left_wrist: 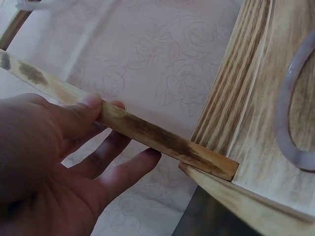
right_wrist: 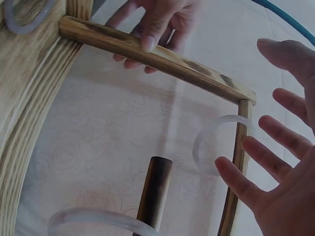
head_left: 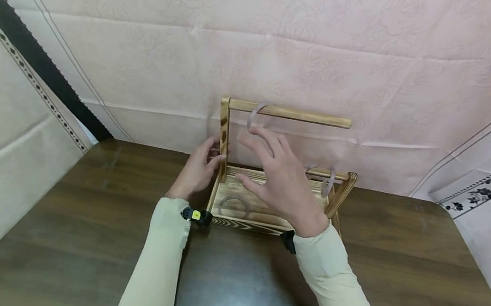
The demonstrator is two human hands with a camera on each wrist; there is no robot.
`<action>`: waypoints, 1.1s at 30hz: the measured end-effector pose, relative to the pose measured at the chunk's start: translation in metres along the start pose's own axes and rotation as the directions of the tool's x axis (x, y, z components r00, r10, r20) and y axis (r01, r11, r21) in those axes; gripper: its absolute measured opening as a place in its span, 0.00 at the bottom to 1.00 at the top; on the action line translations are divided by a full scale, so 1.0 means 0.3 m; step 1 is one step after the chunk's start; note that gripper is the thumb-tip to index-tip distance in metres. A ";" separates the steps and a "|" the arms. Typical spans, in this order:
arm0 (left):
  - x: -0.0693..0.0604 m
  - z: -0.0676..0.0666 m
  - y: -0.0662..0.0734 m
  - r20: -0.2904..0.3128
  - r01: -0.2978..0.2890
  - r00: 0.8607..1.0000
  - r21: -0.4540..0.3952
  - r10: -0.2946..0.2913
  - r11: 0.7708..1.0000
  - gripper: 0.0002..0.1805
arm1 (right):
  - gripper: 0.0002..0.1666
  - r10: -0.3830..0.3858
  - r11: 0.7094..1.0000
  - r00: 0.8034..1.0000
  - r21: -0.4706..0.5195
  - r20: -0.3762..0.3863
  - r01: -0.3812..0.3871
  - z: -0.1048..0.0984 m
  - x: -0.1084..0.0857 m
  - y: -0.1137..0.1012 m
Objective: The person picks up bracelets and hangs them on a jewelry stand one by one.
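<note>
A wooden display rack (head_left: 256, 229) with a shallow tray base stands at the table's back. My left hand (head_left: 198, 170) pinches its tall left post (left_wrist: 142, 129) between thumb and fingers. A pale translucent bangle (head_left: 251, 117) hangs on the upper bar (head_left: 309, 116). Just in front of that bangle, my right hand (head_left: 285, 183) is spread and holds nothing. In the right wrist view its fingertips are near the hanging bangle (right_wrist: 198, 147); contact is hard to tell. A second bangle (head_left: 330, 183) hangs on the lower bar (right_wrist: 153, 191). Another bangle (left_wrist: 283, 113) lies flat in the tray.
The brown wooden table (head_left: 95, 237) extends to both sides and in front of the rack. A pink rose-patterned cloth (head_left: 285, 41) hangs right behind it. Behind the right hand, a further bangle (head_left: 310, 167) partly shows on the lower bar. The short right post (head_left: 341, 195) leans slightly.
</note>
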State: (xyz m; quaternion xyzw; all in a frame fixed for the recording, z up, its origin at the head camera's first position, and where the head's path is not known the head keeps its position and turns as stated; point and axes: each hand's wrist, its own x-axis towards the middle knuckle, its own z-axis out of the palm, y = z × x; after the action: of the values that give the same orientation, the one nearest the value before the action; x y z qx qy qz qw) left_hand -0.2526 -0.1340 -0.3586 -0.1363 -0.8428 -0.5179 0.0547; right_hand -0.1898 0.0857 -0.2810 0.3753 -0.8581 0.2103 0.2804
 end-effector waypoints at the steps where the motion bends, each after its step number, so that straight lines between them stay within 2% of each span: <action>1: 0.000 -0.001 0.000 0.001 0.000 1.000 0.001 0.000 1.000 0.20 | 0.41 -0.004 1.000 1.000 -0.003 0.011 0.004 0.000 -0.002 0.000; 6: -0.005 -0.004 0.010 0.001 0.008 1.000 0.012 -0.008 1.000 0.19 | 0.38 -0.016 1.000 0.996 -0.018 0.084 0.018 0.003 -0.016 0.001; 14: -0.005 -0.006 0.009 0.010 0.015 1.000 0.018 -0.015 1.000 0.20 | 0.35 -0.023 0.999 0.980 -0.037 0.197 0.031 0.019 -0.045 -0.003; 21: -0.005 -0.005 0.004 0.014 0.009 1.000 0.015 -0.009 1.000 0.21 | 0.34 -0.043 0.995 0.949 -0.068 0.312 0.068 0.043 -0.065 0.005; 27: -0.002 -0.004 0.003 0.014 0.004 1.000 0.005 -0.004 1.000 0.20 | 0.30 -0.091 0.991 0.932 -0.062 0.351 0.120 0.069 -0.069 0.018; 33: -0.004 -0.005 0.005 0.020 0.017 1.000 0.011 -0.018 1.000 0.22 | 0.29 -0.086 0.995 0.905 -0.008 0.417 0.098 0.102 -0.071 0.033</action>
State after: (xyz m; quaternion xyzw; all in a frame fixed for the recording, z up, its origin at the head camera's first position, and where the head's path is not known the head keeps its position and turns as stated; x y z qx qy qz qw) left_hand -0.2512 -0.1349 -0.3570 -0.1339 -0.8471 -0.5125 0.0423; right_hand -0.1955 0.0855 -0.3192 0.4476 -0.8824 0.0996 0.1060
